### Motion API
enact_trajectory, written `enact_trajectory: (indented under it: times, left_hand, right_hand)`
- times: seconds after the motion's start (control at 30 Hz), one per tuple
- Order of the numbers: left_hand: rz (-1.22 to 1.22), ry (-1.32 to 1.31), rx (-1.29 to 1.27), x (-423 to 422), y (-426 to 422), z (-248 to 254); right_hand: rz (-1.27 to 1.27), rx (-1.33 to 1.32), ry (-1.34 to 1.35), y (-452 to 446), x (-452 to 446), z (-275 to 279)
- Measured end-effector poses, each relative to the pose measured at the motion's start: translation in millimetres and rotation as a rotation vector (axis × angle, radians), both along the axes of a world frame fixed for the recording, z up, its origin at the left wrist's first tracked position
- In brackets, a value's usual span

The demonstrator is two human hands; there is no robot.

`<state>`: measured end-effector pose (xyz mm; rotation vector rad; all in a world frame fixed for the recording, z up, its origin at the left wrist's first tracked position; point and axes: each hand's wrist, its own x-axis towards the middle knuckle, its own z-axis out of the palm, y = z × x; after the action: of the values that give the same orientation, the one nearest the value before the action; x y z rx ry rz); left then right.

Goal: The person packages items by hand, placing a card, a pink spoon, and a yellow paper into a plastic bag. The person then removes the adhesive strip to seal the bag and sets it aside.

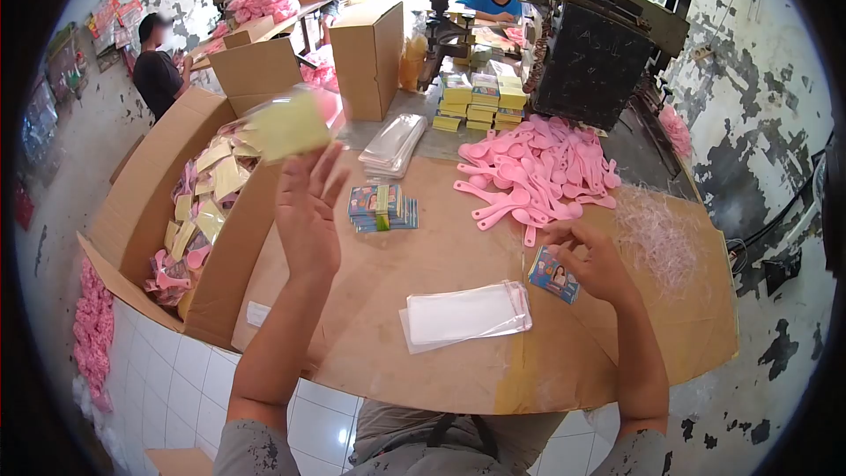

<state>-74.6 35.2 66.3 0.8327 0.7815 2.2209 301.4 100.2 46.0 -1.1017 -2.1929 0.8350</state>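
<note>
My left hand [308,220] is raised beside the large cardboard box, its fingers stretched and apart. At its fingertips is a motion-blurred pale yellow packet [291,128]; whether it still touches them is hard to see. My right hand [595,260] is curled over a small stack of blue printed cards [555,280], fingertips at the upper edge. Just beyond it lies a heap of pink plastic spoons [538,167]. Clear plastic sleeves [467,316] lie flat between my hands. A banded bundle of printed cards [382,210] sits right of my left hand.
The open cardboard box [132,238] at left holds many filled packets. More sleeves [394,141], yellow card stacks [483,99] and a dark machine [586,62] stand farther back. Shredded clear strands [656,234] lie at right. Other people [159,70] are in the background.
</note>
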Motion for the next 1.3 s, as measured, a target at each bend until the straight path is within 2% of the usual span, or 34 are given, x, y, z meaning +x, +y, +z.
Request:
enact_trajectory:
  times: [0.03, 0.13, 0.2, 0.27, 0.33, 0.47, 0.67, 0.87, 1.13, 1.3]
  left_hand:
    - [0.020, -0.110, 0.066, -3, 0, 5]
    - [-0.018, 0.209, -0.093, 5, 9, -31]
    - [-0.158, 0.667, -0.238, 17, 12, -65]
    - [-0.304, 1.101, -0.272, 42, -4, -63]
    - [-0.289, 1.424, -0.124, 63, -9, -83]
    - [-0.322, 1.776, -0.079, 85, -32, -79]
    - [-0.338, 1.853, -0.134, 89, -37, -76]
    - [-0.311, 1.812, -0.172, 90, -32, -81]
    - [-0.185, 1.671, -0.251, 86, -23, -88]
    - [-0.160, 1.549, -0.249, 84, -20, -89]
  right_hand:
    - [-0.033, 0.009, -0.067, 4, 8, -1]
    - [-0.026, 0.259, -0.223, 13, 30, -30]
    - [-0.042, 0.192, -0.247, 5, 30, -34]
    - [-0.057, 0.163, -0.252, 3, 29, -39]
    - [-0.078, 0.171, -0.243, 3, 30, -47]
    - [-0.107, 0.084, -0.122, 3, 26, -46]
    - [-0.110, -0.012, -0.032, -1, 24, -49]
    - [-0.137, -0.049, 0.031, -5, 18, -46]
    - [-0.086, 0.028, 0.039, -4, 17, -47]
    - [-0.157, -0.055, 0.085, -3, 16, -48]
